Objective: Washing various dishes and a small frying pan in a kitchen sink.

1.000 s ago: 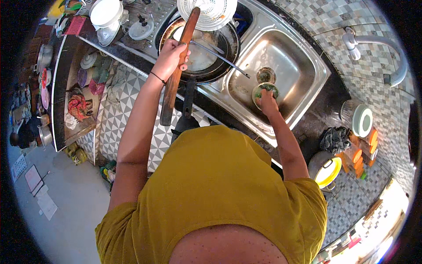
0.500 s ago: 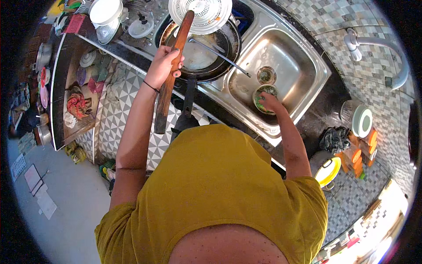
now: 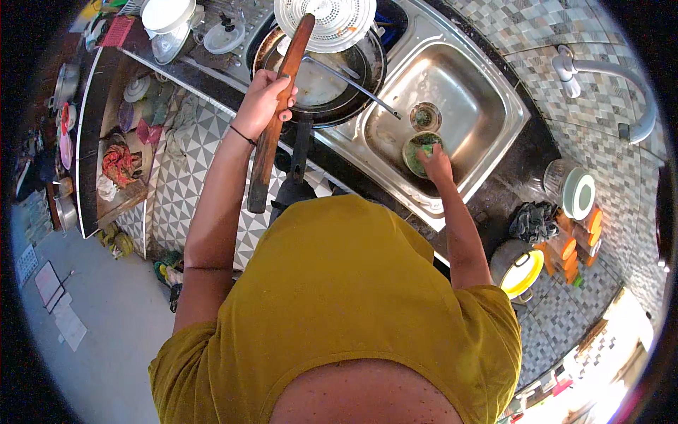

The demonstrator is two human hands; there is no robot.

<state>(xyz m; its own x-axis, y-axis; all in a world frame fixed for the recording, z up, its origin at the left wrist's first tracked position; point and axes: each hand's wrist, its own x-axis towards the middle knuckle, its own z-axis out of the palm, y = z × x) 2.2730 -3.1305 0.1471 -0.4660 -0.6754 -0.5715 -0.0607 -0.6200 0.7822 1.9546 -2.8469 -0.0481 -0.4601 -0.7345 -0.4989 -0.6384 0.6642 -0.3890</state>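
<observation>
Gripping the wooden handle (image 3: 264, 169) firmly near its middle, the left hand (image 3: 265, 99) has its fingers wrapped around it at upper centre, where the upper end overlaps the perforated strainer (image 3: 342, 18); whether the two are joined, I cannot tell. The right hand (image 3: 438, 166) reaches into a small bowl (image 3: 405, 157) right of centre, in the sink (image 3: 480, 92) beside the drain (image 3: 426, 116). Its fingers touch something green (image 3: 415, 165) there, though how tightly they close I cannot tell. Working well here probably means keeping the handle steady, clear of the pan (image 3: 328, 95) and the thin metal rod (image 3: 357, 86), while pressing gently so the bowl neither tips nor slides.
</observation>
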